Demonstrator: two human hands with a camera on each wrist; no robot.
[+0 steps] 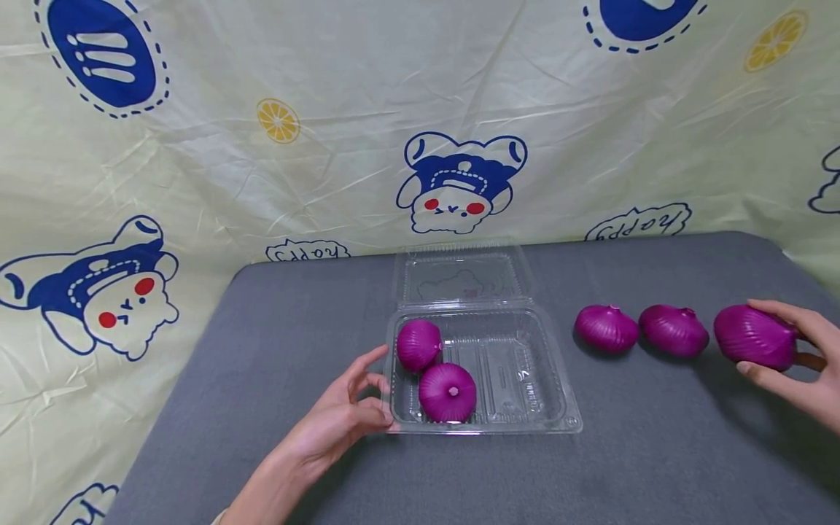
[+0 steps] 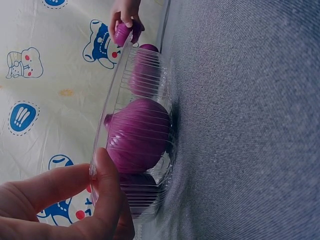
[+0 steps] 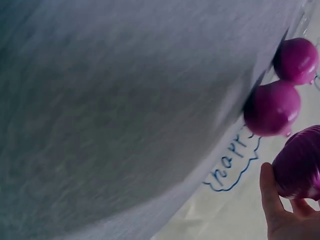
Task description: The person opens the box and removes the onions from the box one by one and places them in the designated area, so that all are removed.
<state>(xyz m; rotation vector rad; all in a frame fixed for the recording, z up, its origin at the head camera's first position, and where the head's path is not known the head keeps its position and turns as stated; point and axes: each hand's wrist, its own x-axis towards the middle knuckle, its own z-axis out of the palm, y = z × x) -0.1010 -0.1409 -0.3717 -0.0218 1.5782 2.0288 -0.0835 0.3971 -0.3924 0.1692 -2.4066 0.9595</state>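
Observation:
A clear plastic clamshell box (image 1: 518,423) lies with its lid (image 1: 459,273) folded back on the grey cloth. Inside, on its left side, sit two purple onions, one toward the back (image 1: 418,345) and one toward the front (image 1: 448,394). My left hand (image 1: 341,415) pinches the box's left rim between thumb and fingers, as the left wrist view (image 2: 95,200) shows up close. At the far right, my right hand (image 1: 807,350) grips another purple onion (image 1: 755,337), apparently raised off the cloth. Two more onions, a left one (image 1: 607,329) and a right one (image 1: 674,331), rest between box and right hand.
The grey cloth-covered table (image 1: 275,343) ends at a back edge against a pale curtain (image 1: 341,73) printed with cartoon figures and orange slices. The opened lid reaches close to that edge.

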